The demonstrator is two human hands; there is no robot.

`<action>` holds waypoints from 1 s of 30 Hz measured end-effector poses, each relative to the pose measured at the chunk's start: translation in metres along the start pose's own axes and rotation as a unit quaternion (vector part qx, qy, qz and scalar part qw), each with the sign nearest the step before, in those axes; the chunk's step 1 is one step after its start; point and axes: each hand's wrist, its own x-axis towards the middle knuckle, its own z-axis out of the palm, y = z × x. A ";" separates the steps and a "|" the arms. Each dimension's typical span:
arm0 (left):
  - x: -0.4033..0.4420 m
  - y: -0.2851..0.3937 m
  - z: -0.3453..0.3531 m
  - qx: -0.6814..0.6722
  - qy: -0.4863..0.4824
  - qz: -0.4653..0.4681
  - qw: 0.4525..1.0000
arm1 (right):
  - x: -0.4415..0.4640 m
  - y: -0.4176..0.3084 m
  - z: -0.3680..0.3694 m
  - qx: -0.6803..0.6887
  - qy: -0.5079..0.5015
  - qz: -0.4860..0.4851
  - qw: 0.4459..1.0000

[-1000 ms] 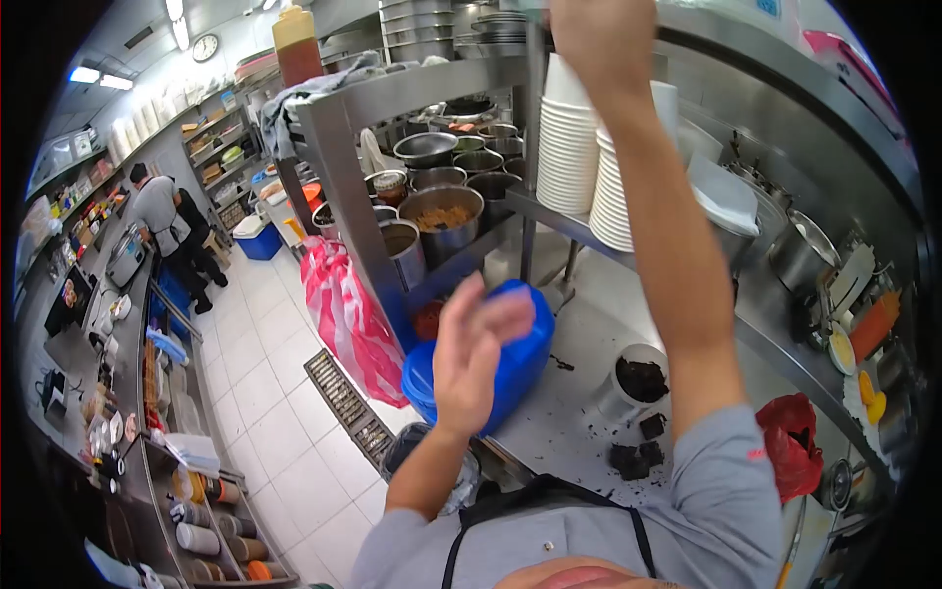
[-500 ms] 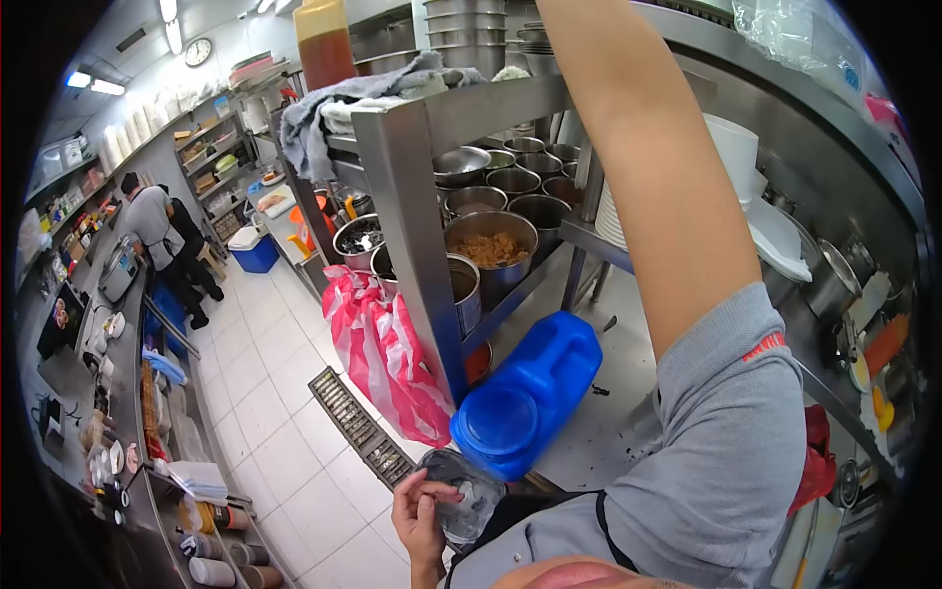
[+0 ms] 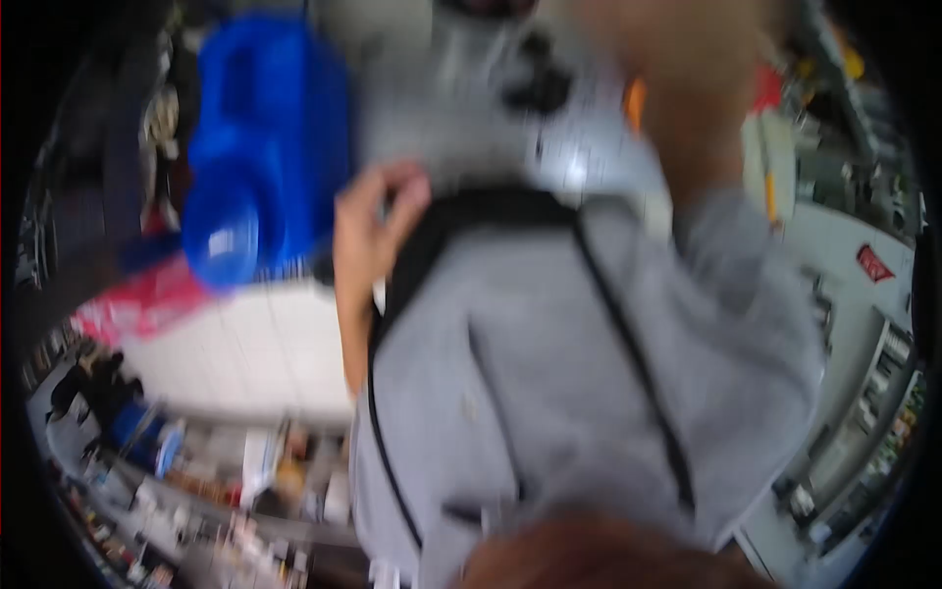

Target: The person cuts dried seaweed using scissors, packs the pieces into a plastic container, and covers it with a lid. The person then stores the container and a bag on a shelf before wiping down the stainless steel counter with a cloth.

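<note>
The view is strongly smeared by motion. My left hand [image 3: 381, 211] is at the front edge of my black apron, just right of a large blue plastic jug [image 3: 280, 147]. Its fingers are curled; blur hides what, if anything, is in them. At the upper right, my right forearm [image 3: 702, 128] reaches away over a grey metal surface, and the hand end is too blurred to show its fingers. A dark, unclear object [image 3: 538, 83] lies on that surface to the left of the forearm.
A pink-and-white striped plastic bag [image 3: 147, 299] hangs below the jug at left, above the white tiled floor [image 3: 265, 339]. Another person [image 3: 74, 432] is at far left, near a counter [image 3: 196, 535] with several items. Shelving [image 3: 873, 393] runs along the right.
The view has swung sharply down and right, so the jug now appears at upper left. The clear plastic container at my left hand can no longer be made out. My right forearm appears lower.
</note>
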 end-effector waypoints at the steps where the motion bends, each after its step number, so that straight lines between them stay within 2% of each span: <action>1: 0.041 -0.021 0.020 0.005 -0.010 0.052 0.999 | -0.023 0.037 -0.009 0.002 -0.018 0.092 0.996; 2: 0.056 -0.038 0.037 0.014 -0.034 0.065 0.997 | -0.050 0.089 -0.009 0.088 -0.043 0.248 0.964; 3: 0.083 -0.046 0.055 0.091 -0.046 0.067 0.992 | -0.091 0.157 -0.002 0.080 -0.052 0.268 0.959; 4: 0.069 -0.053 0.077 0.161 -0.059 0.088 0.981 | -0.144 0.163 0.002 0.030 -0.113 0.345 0.931; 5: 0.087 -0.060 0.099 0.132 -0.064 0.057 0.988 | -0.177 0.192 0.012 0.069 -0.112 0.384 0.914; 6: 0.115 -0.078 0.122 0.194 -0.042 0.112 0.974 | -0.197 0.227 0.017 0.101 -0.111 0.412 0.899; 7: 0.126 -0.095 0.143 0.257 -0.019 0.161 0.953 | -0.213 0.249 0.023 0.104 -0.113 0.408 0.900; 8: 0.127 -0.093 0.159 0.262 -0.019 0.152 0.953 | -0.230 0.263 0.032 0.068 -0.143 0.404 0.901; 10: 0.140 -0.082 0.195 0.388 0.011 0.116 0.914 | -0.248 0.284 0.050 0.034 -0.171 0.384 0.907; 11: 0.145 -0.079 0.210 0.394 0.015 0.112 0.912 | -0.259 0.291 0.064 -0.036 -0.145 0.231 0.961; 12: 0.149 -0.078 0.225 0.397 0.018 0.105 0.912 | -0.258 0.290 0.068 -0.106 -0.114 0.070 0.985; 13: 0.151 -0.078 0.237 0.401 0.022 0.095 0.911 | -0.256 0.292 0.069 -0.099 -0.115 0.065 0.986; 15: 0.147 -0.092 0.252 0.438 0.028 0.085 0.895 | -0.248 0.289 0.070 -0.029 -0.236 0.120 0.964; 17: 0.148 -0.100 0.258 0.472 0.038 0.081 0.877 | -0.240 0.284 0.067 -0.049 -0.258 0.111 0.958; 18: 0.144 -0.101 0.256 0.447 0.044 0.076 0.890 | -0.236 0.284 0.066 -0.074 -0.278 0.109 0.951; 20: 0.130 -0.091 0.247 0.426 0.062 0.065 0.900 | -0.229 0.288 0.061 -0.072 -0.279 0.077 0.954; 22: 0.125 -0.058 0.228 0.340 0.129 0.094 0.927 | -0.211 0.295 0.058 -0.059 -0.237 0.056 0.968; 23: 0.127 -0.039 0.217 0.324 0.167 0.137 0.921 | -0.202 0.293 0.059 -0.054 -0.236 0.047 0.969; 24: 0.133 -0.022 0.205 0.301 0.210 0.167 0.915 | -0.192 0.290 0.058 -0.073 -0.182 0.058 0.979; 25: 0.143 -0.010 0.192 0.310 0.240 0.176 0.903 | -0.185 0.288 0.058 -0.092 -0.127 0.071 0.985; 26: 0.154 -0.001 0.180 0.317 0.267 0.183 0.891 | -0.184 0.292 0.061 -0.088 -0.128 0.069 0.985; 28: 0.178 0.019 0.156 0.307 0.283 0.176 0.892 | -0.177 0.311 0.068 -0.154 -0.079 0.047 0.984; 29: 0.193 0.020 0.144 0.308 0.283 0.176 0.891 | -0.183 0.318 0.081 -0.154 -0.078 0.047 0.984; 30: 0.212 0.017 0.133 0.356 0.264 0.178 0.879 | -0.196 0.325 0.098 -0.230 -0.120 0.034 0.965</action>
